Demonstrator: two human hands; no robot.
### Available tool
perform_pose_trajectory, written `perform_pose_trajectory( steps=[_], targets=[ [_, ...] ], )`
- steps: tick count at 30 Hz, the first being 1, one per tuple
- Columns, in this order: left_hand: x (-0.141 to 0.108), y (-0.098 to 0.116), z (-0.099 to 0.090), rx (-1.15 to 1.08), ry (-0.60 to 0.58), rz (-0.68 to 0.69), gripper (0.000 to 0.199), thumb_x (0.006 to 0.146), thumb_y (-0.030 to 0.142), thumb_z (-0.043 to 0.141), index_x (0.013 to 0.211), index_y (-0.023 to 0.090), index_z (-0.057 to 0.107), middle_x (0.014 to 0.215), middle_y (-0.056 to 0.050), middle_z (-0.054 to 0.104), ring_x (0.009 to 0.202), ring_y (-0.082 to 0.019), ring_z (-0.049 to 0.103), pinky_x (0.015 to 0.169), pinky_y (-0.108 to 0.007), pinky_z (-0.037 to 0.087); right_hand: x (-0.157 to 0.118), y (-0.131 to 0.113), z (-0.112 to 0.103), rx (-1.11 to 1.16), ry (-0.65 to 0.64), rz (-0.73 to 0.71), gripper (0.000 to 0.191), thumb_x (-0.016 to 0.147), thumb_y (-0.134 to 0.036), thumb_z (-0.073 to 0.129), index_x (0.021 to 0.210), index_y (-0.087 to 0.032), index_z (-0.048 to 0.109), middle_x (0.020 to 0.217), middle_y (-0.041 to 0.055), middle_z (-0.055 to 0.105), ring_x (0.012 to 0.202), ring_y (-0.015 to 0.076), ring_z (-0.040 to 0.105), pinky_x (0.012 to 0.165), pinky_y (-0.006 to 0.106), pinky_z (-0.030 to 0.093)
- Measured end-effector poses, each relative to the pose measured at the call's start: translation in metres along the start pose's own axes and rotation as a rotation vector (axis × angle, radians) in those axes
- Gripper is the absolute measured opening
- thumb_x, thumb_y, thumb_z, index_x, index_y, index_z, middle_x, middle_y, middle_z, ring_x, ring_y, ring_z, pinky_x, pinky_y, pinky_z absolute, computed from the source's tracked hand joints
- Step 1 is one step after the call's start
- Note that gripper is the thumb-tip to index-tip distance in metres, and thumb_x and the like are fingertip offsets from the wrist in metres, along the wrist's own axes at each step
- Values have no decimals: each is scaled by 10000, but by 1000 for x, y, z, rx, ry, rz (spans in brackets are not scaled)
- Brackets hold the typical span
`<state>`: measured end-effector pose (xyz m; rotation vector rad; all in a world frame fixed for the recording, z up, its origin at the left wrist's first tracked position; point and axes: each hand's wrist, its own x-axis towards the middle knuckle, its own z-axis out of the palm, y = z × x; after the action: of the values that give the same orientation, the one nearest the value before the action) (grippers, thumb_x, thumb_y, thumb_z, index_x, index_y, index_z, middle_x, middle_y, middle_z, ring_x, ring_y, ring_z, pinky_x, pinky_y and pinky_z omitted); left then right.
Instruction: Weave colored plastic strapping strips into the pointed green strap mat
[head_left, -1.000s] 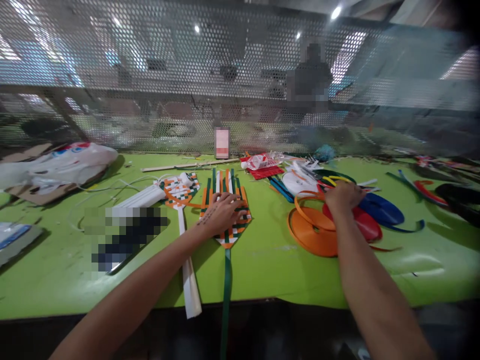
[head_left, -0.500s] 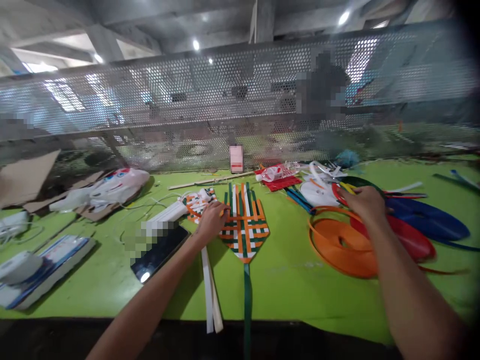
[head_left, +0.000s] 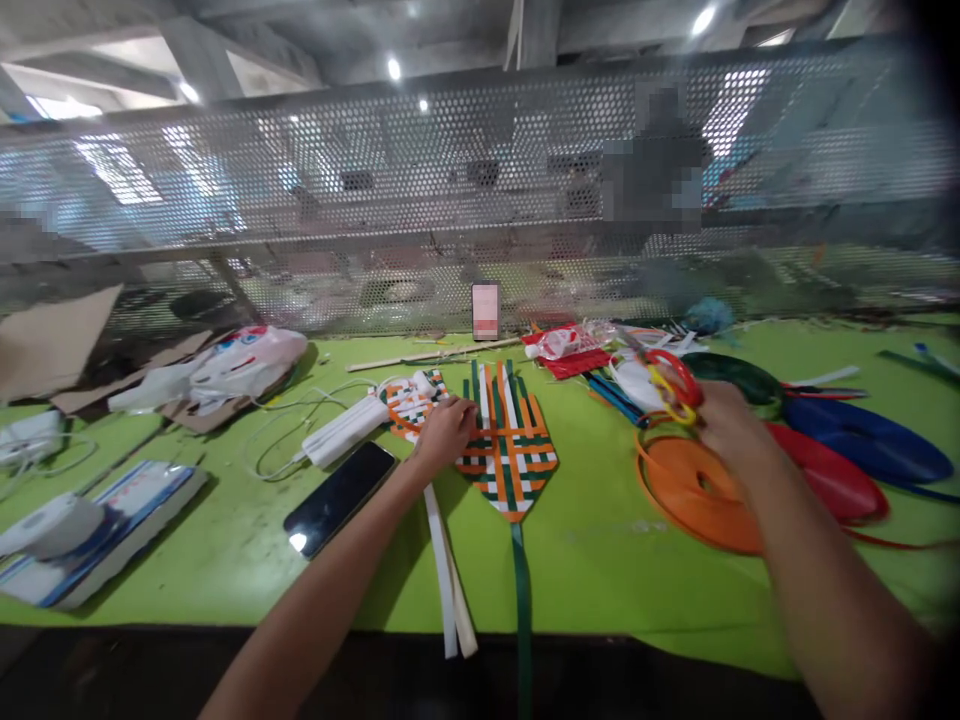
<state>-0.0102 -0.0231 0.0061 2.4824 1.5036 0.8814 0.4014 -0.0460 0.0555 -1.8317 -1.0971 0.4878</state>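
Note:
My left hand rests at the left edge of a woven piece of orange, green and white strips. Its fingers are closed in a pinch there, seemingly on the end of an orange strip. A long green strip hangs from the piece's pointed bottom over the table edge. Above the coils on the right, my right hand grips scissors with red and yellow handles, their blades pointing away to the upper left. Partly behind my left hand lies a second, smaller woven piece.
Orange, red and blue strip coils lie at the right. A dark phone and white power strip lie left of my arm. A perforated metal screen borders the green table's back, with another phone against it.
My right hand has picked the scissors up from the pile, and their handles now show raised. My left hand remains at the weave. The whole view has shifted slightly.

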Motion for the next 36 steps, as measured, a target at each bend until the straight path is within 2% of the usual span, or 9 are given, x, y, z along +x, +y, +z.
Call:
perform_pose_trajectory(
  steps=[1, 2, 6, 9, 13, 14, 19, 25, 36],
  targets=[
    [-2, 1, -1, 8, 8, 9, 274, 1049, 254, 436, 1081, 202, 704, 1028, -91, 702, 951, -218, 668, 831, -333, 520, -11, -9, 6, 190, -180, 23, 461, 859, -641, 628, 884, -188, 715, 727, 133, 701, 693, 255, 641, 562, 344, 425],
    [-5, 1, -2, 17, 13, 19, 276, 1054, 256, 429, 1073, 204, 700, 1012, -90, 696, 945, -216, 663, 820, -330, 518, -24, -19, 11, 348, -274, 32, 444, 801, -629, 703, 906, -197, 706, 729, 111, 703, 690, 242, 640, 556, 329, 435],
    [-10, 1, -3, 42, 3, 80, 267, 1059, 276, 432, 1052, 214, 692, 1005, -88, 684, 941, -216, 657, 816, -331, 514, -80, -52, 29, 639, -447, 64, 432, 641, -451, 881, 935, -205, 683, 742, 69, 715, 693, 225, 666, 589, 311, 519],
    [-11, -3, 0, 38, -20, 106, 256, 1058, 306, 447, 1080, 224, 689, 1048, -83, 684, 979, -221, 662, 842, -341, 520, -121, -59, 37, 725, -557, 121, 365, 680, -377, 871, 946, -227, 669, 740, 35, 706, 594, 175, 623, 498, 271, 491],
    [-11, -6, 2, 19, -96, 128, 233, 1022, 394, 555, 1092, 228, 703, 1073, -77, 696, 1005, -232, 669, 875, -355, 528, -168, -51, 42, 824, -734, 303, 363, 791, -503, 790, 999, -251, 633, 667, -22, 619, 392, 83, 401, 347, 219, 334],
    [-11, -7, 2, 10, -116, 139, 231, 1009, 405, 582, 1091, 229, 708, 1076, -76, 699, 1010, -233, 669, 877, -355, 528, -179, -49, 42, 824, -787, 358, 370, 817, -546, 762, 992, -251, 623, 663, -25, 606, 384, 81, 400, 343, 215, 329],
    [-10, -6, 1, -17, -154, 143, 183, 953, 364, 665, 1075, 239, 721, 1098, -68, 710, 1036, -234, 666, 902, -359, 518, -224, -47, 39, 723, -1004, 601, 510, 875, -732, 608, 968, -231, 586, 709, 16, 635, 541, 196, 658, 483, 310, 543],
    [-9, -7, 4, -40, -157, 135, 169, 978, 345, 620, 1011, 226, 736, 1031, -71, 715, 989, -230, 667, 882, -366, 521, -234, -53, 43, 606, -1029, 709, 666, 845, -860, 502, 941, -203, 552, 681, 28, 638, 529, 225, 688, 489, 337, 573],
    [-8, -8, 5, -16, -149, 125, 175, 996, 351, 607, 992, 233, 737, 1047, -65, 721, 1033, -239, 654, 937, -377, 493, -231, -73, 55, 616, -1030, 692, 704, 892, -859, 403, 998, -180, 555, 586, 7, 609, 467, 208, 672, 449, 295, 566]
  ],
)
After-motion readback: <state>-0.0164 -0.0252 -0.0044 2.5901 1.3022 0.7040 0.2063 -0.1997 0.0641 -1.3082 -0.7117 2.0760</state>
